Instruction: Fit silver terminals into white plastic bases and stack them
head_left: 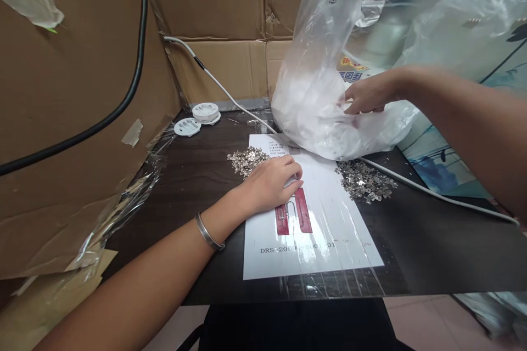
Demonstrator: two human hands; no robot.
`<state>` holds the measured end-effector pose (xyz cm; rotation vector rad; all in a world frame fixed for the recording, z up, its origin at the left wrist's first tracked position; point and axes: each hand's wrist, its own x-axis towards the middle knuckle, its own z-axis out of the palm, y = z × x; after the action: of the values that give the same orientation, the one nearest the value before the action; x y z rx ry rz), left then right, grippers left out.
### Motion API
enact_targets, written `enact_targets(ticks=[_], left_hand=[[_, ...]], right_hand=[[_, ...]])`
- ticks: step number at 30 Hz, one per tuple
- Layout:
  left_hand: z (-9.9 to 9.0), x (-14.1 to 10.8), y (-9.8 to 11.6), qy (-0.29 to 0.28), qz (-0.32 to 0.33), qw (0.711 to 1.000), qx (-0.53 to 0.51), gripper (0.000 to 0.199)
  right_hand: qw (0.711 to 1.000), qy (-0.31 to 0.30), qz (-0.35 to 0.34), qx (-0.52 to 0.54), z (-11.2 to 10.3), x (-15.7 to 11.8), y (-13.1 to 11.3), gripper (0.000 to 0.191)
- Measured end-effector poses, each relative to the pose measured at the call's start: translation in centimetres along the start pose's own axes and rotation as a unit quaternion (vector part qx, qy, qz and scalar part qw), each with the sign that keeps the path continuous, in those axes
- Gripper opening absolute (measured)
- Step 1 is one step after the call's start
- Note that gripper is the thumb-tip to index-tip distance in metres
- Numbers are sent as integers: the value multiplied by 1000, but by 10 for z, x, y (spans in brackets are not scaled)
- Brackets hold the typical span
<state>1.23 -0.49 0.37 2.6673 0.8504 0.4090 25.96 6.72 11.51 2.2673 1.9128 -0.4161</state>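
My left hand (278, 182) rests on a printed white sheet (329, 252), its fingers curled in towards the thumb; whatever they may hold is hidden. Just left of it, partly behind the wrist, lies a heap of small shiny metal pieces (247, 160). My right hand (366, 94) reaches to a clear plastic bag (325, 27) with white contents. Its fingers are bent and slightly apart, the tips against the bag and partly blurred. Below the bag, on the right of the sheet, is a second heap of small metal pieces (366, 181).
White round discs (206, 112) lie at the back left of the dark table (177, 197). A white cable (222, 85) crosses behind the sheet and under the bag. Cardboard walls (214, 0) stand at the left and back. More plastic (473, 16) covers the right side.
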Motion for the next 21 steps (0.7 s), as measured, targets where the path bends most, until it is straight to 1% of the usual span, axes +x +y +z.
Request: enact_targets(ticks=[3, 7, 10, 14, 18, 21], left_hand=[[0, 0, 0, 4, 2, 1000, -3, 15], [0, 0, 0, 2, -1, 1000, -3, 15], [0, 0, 1, 1, -3, 1000, -4, 15], [0, 0, 1, -1, -3, 1000, -3, 14], [0, 0, 1, 1, -2, 1000, -2, 14], [0, 0, 1, 1, -1, 1000, -1, 14]], right_hand=[[997, -13, -21, -70, 7, 10, 1, 27], [990, 41, -48, -127, 13, 14, -3, 22], [987, 64, -58, -135, 13, 7, -7, 21], [986, 97, -61, -120, 6, -3, -6, 21], [982, 145, -59, -108, 5, -6, -1, 24], [974, 193, -42, -113, 7, -7, 5, 27]])
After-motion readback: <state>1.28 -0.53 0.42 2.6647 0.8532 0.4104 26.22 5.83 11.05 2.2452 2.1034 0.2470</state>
